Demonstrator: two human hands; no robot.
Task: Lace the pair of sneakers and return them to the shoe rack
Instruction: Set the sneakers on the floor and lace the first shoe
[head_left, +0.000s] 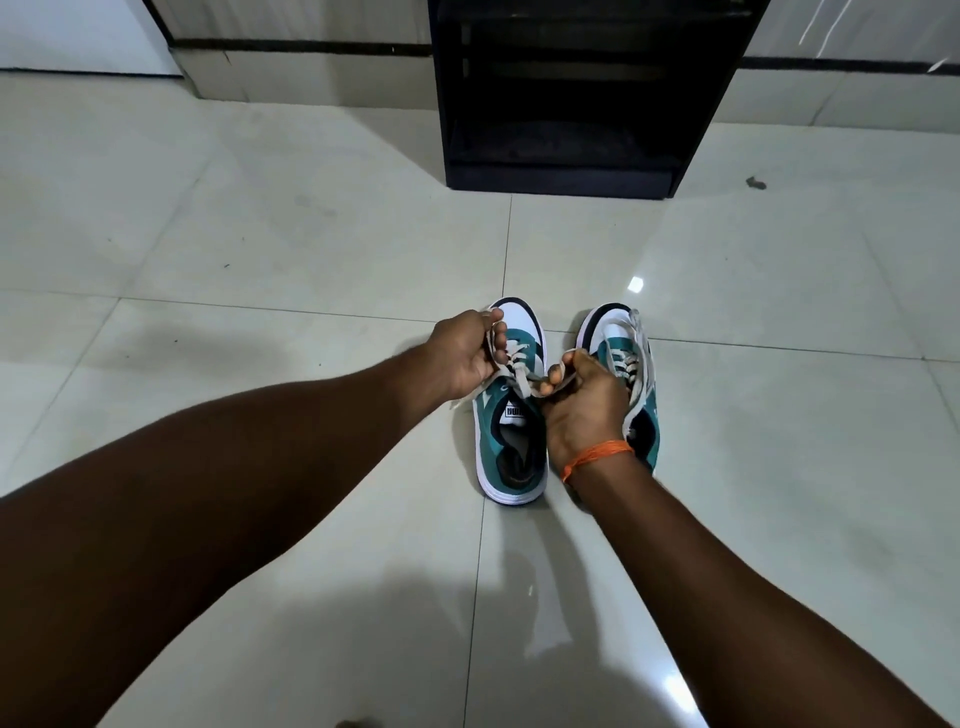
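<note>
Two low-top sneakers in teal, white and black, side by side on the glossy pale tiled floor (260, 234), toes pointing to one black open-fronted shoe rack (566, 98) well beyond them. Left sneaker (511, 447): tongue label reads "PUMA"; one off-white flat lace (511, 371) threaded through its eyelets. Right sneaker (631, 358): own off-white lace lying loose over its top; no writing legible. Left hand (470, 353) closed around one end of the left sneaker's lace; right hand (582, 400), one orange thread band (597, 458) at its wrist, closed around the other.
</note>
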